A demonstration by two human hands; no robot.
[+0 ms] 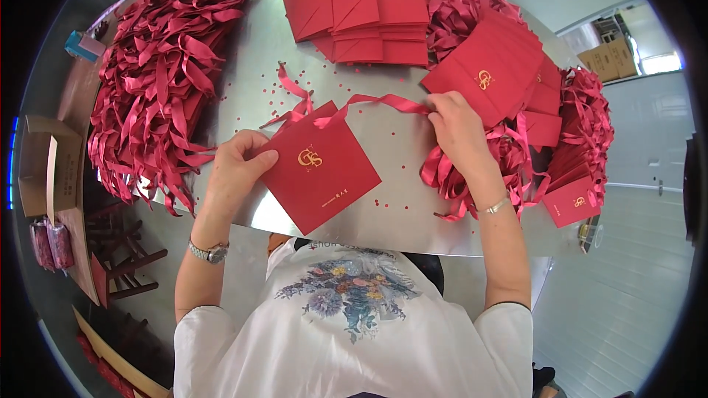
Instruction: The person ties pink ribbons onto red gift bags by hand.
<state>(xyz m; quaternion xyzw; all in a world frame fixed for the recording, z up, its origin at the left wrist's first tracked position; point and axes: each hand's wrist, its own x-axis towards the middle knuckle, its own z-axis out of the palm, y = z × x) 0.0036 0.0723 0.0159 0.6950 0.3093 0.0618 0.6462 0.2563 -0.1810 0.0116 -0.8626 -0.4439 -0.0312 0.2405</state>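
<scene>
My left hand pinches the left edge of a flat red paper gift bag with gold print, thumb on the front face. The bag is tilted above the near part of the metal table. From its top edge a red ribbon stretches to the right, where my right hand grips its end between thumb and fingers. Another ribbon end curls up behind the bag's top corner. The fingers of my left hand behind the bag are hidden.
A large heap of ribboned red bags covers the left side. Stacks of flat bags without visible ribbons lie at the back, and fanned bags at the right. More ribbons lie beside my right forearm. Small red paper dots are scattered around.
</scene>
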